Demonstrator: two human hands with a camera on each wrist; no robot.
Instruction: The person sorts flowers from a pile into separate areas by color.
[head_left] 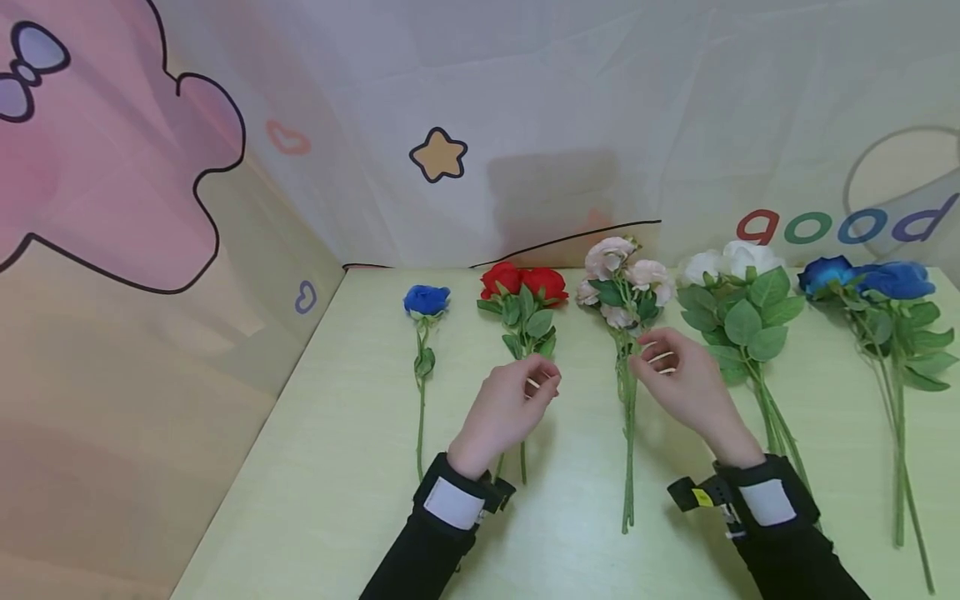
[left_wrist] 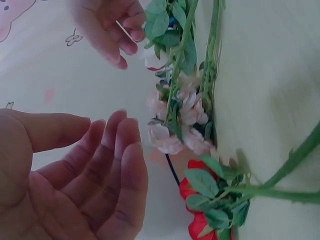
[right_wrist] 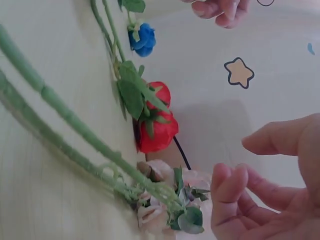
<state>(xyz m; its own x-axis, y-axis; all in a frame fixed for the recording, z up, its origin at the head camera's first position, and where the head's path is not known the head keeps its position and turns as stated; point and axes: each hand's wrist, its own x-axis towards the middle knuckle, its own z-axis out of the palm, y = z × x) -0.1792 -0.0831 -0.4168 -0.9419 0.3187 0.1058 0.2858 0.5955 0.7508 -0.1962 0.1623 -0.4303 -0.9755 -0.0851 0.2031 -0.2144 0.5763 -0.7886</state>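
Bunches of long-stemmed flowers lie in a row on the pale table. My left hand hovers over the stems of the red flowers, fingers loosely bent with nothing between them. In the left wrist view a gap shows between the thumb and fingertips. My right hand is near the pale pink flowers, its fingertips overlapping the upper stems in the head view. Seen from the right wrist, that hand is also empty, its thumb apart from the relaxed fingers. Part of the red flowers' stems is hidden behind the left hand and wrist.
A single blue flower lies at the left end of the row. White flowers with broad leaves and a blue bunch lie to the right. A printed cloth backdrop rises behind the table.
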